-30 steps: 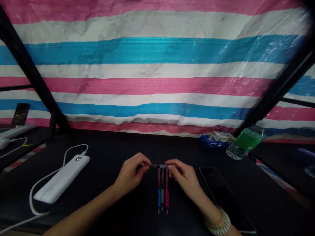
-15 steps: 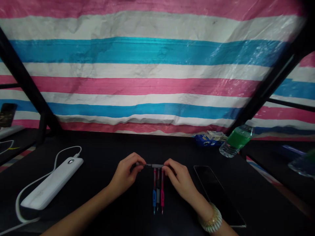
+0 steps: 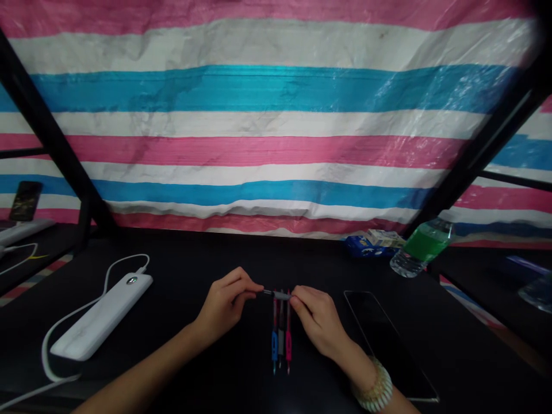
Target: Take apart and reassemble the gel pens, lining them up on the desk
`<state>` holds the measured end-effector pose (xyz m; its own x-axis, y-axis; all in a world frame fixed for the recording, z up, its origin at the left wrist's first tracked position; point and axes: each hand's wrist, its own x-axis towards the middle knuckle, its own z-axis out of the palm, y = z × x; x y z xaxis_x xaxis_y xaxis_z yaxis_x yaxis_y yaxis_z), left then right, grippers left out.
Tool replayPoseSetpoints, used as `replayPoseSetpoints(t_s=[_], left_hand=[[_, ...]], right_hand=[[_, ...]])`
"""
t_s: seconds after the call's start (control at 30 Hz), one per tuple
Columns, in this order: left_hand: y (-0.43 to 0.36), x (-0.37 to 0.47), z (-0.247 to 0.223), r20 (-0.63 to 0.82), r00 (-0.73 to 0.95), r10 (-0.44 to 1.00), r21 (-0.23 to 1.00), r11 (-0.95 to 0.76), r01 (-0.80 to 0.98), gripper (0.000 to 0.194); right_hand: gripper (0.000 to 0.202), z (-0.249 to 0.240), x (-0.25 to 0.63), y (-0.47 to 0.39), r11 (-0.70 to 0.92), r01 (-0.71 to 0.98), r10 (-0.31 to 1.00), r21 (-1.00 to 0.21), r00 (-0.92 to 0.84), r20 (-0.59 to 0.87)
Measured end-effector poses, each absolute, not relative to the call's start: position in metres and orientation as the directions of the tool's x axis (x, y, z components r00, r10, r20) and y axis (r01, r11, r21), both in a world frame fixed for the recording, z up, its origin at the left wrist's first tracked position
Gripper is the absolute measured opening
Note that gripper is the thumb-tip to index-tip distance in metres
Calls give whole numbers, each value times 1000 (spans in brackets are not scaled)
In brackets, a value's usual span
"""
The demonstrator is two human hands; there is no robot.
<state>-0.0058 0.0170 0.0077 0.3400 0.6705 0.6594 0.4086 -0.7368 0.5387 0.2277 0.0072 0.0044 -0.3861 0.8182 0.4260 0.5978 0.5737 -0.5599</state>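
Note:
A pen with a grey grip (image 3: 282,295) is held sideways between my two hands, sloping slightly down to the right. My left hand (image 3: 230,296) pinches the thin, pale end of it at the fingertips. My right hand (image 3: 317,316) has thumb and fingers closed on the grey end. Under it, side by side on the black table, lie a blue pen (image 3: 275,345), a grey pen (image 3: 281,342) and a pink pen (image 3: 288,345), their tips toward me. Fingers hide both ends of the held pen, and whether its parts are joined is too small to tell.
On the left lies a white power bank (image 3: 103,316) with a white cable (image 3: 56,339). A dark phone (image 3: 388,342) lies right of my right hand. Farther back stand a tilted-looking bottle with a green label (image 3: 426,240) and a blue packet (image 3: 364,247). Striped sheeting (image 3: 276,123) hangs behind.
The held pen has tipped down slightly to the right. My left fingertips now show a thin pale section between them and the grey grip. The whole view has shifted a little.

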Motion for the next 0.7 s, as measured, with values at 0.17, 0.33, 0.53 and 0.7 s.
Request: replayPoseSetpoints(t_s=[0.17,0.33,0.53,0.7], left_hand=[[14,-8,6,771,366,521,329,-818,472,30],[12,-10,9,840,399,367,148,-863,482,33],[10,-14,5,847,468,252,2,-881,472,30],[11,-18,7,826,501,258,-3,-886,463,30]], right_hand=[[50,-1,224,7,385,405,907,-829,-331,260],[59,-5,220,12,168,131,906,-977,-412,100],[57,-7,222,14,-126,-40,837,-991,-541,-85],[52,-9,224,16,-324,-159,765,-932,-623,-160]])
